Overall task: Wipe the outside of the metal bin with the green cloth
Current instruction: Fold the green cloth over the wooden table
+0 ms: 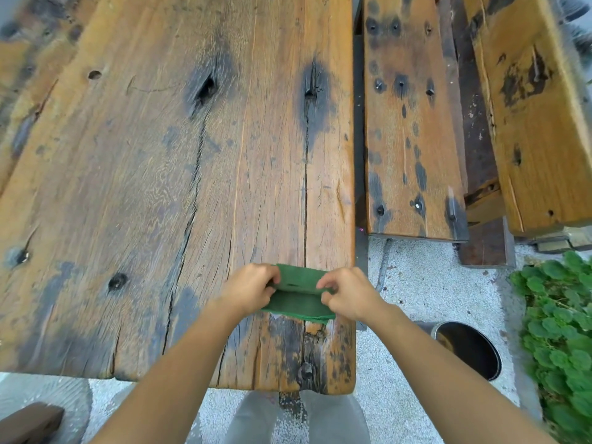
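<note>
By the look of it, the wiping had not begun. The round dark metal bin [435,334] stood open-mouthed on the pale gritty ground [416,283] just off the near right corner of the weathered wooden plank surface [192,187]. The right forearm partly hid it, and nothing touched it. Its rim looked thin and shiny and its inside dark; from above, its outer wall barely showed.

Over that same near right corner of the surface, both hands grasped the green cloth [298,305]. The left hand [248,291] pinched one end and the right hand [347,296] the other, fingers curled, holding it doubled over between them. The cloth looked thick, matte and felt-like, with a stitched lower edge.

I judged that the whole job remained: taking the cloth down to the bin and rubbing round its wall.

The surface was cracked, knotted and stained black in patches. Beyond its right side lay similar bolted wooden planks [413,123], and round-leaved green plants [560,315] grew well off to its right.
</note>
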`<action>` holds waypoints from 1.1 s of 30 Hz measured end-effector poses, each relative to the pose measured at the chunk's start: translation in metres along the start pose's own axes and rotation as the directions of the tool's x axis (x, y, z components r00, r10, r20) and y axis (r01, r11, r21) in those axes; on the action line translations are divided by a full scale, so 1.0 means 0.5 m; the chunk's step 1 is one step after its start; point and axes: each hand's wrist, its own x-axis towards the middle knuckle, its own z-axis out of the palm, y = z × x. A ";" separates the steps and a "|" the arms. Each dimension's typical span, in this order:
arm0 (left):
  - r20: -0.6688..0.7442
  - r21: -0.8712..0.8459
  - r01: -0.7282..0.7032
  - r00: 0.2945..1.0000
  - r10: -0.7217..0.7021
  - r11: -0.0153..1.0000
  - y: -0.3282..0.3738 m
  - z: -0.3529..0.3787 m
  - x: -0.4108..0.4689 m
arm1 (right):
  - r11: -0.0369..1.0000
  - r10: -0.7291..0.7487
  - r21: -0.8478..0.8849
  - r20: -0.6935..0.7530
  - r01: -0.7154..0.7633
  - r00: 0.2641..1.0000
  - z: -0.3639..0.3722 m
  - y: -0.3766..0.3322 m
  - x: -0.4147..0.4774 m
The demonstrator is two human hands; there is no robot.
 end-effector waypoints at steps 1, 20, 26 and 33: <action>0.001 0.010 -0.012 1.000 0.012 1.000 -0.002 0.008 -0.008 | 1.000 -0.017 -0.026 0.016 0.018 1.000 0.007 0.002 -0.006; -0.171 0.056 -0.010 0.985 0.020 0.998 0.023 0.086 -0.035 | 0.985 0.173 0.048 -0.216 -0.167 0.961 0.069 0.020 -0.008; -0.064 0.031 -0.180 0.981 0.181 0.983 0.119 0.039 0.054 | 0.899 0.433 0.119 -0.090 -0.422 0.897 0.086 0.038 -0.017; 0.169 0.177 -0.220 0.967 0.191 0.959 0.185 0.049 0.106 | 0.789 0.512 0.409 -0.029 -0.457 0.858 0.124 0.028 -0.028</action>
